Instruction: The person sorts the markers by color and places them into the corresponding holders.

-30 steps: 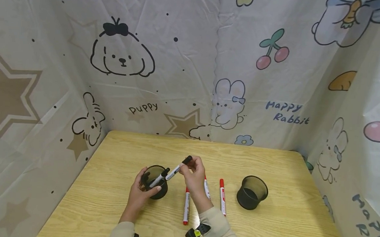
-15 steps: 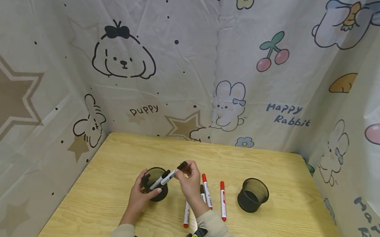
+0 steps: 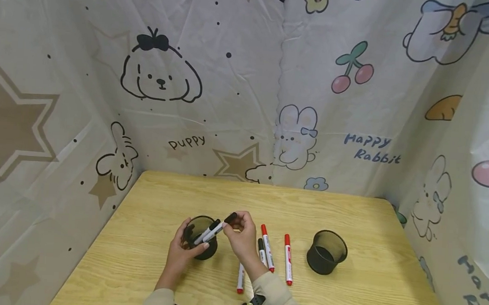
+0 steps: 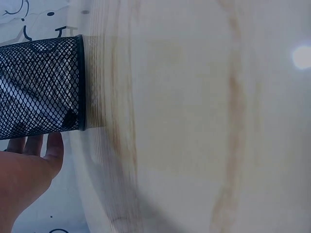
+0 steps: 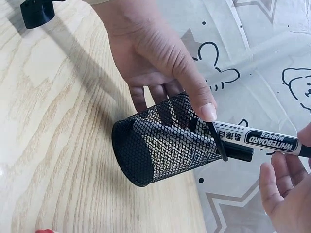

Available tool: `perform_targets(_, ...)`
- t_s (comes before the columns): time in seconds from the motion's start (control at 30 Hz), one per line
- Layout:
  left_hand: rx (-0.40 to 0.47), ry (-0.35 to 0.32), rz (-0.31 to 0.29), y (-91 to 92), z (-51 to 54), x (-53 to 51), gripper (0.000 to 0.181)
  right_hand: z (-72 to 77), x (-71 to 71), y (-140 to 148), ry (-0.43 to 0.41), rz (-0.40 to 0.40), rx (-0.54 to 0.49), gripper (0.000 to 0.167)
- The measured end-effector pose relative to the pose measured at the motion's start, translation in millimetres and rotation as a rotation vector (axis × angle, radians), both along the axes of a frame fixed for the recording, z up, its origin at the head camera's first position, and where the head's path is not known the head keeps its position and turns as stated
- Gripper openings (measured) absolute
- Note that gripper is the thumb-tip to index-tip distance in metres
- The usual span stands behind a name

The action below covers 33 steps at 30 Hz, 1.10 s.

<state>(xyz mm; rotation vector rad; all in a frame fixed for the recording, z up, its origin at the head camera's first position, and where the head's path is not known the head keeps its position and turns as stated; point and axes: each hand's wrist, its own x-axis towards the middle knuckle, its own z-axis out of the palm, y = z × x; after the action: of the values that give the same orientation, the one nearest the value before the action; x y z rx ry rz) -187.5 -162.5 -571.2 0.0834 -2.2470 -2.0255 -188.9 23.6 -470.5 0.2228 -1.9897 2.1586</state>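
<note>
Across the lower frame we see a wood-grained table [image 3: 118, 265]. Just right of lower centre lie three red-and-white markers [image 3: 288, 261] and a black-capped marker [image 3: 262, 251]; farther right stands a dark cup [image 3: 320, 263].

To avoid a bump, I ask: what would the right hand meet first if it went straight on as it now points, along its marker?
Probably another marker's black cap, which sticks out of the mesh cup; its rim is close behind, though depth is hard to judge.

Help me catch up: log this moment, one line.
left hand: grips mesh cup; right hand: pinches whiteboard marker, end inside cup; red markers: on table
</note>
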Motion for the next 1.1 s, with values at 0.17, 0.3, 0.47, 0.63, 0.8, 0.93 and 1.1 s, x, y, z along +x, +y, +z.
perform_targets(0.17, -0.01, 0.007, 0.007, 0.3, 2.3, 0.5, 0.087, -2.4, -0.9, -1.3, 0.016, -0.008, 0.016, 0.021)
perform_targets(0.3, -0.002, 0.005, 0.007, 0.4, 2.9, 0.2, 0.087, -2.7, -0.1, -2.2, 0.013, -0.016, 0.041, 0.019)
perform_targets(0.47, 0.004, 0.0, 0.011, 0.1, 3.1, 1.8, 0.087, -3.2, 1.5, -2.4, 0.0, 0.011, 0.088, 0.019)
perform_targets(0.63, 0.017, 0.01, 0.006, -0.4, 3.0, 2.1, 0.087, -4.6, 0.9, -2.3, 0.0, 0.047, 0.107, 0.018)
perform_targets(0.8, 0.024, 0.021, 0.008, 0.4, 3.9, 1.3, 0.087, -7.0, 0.2, -3.2, -0.001, 0.08, 0.106, 0.019)
perform_targets(0.93, 0.019, 0.027, 0.007, 2.8, 4.8, 1.8, 0.087, -8.7, 0.9, -3.4, 0.0, 0.084, 0.121, 0.019)
perform_targets(1.1, 0.012, 0.032, 0.009, 4.1, 3.0, 1.6, 0.087, -10.1, 2.1, -4.8, -0.004, 0.092, 0.144, 0.018)
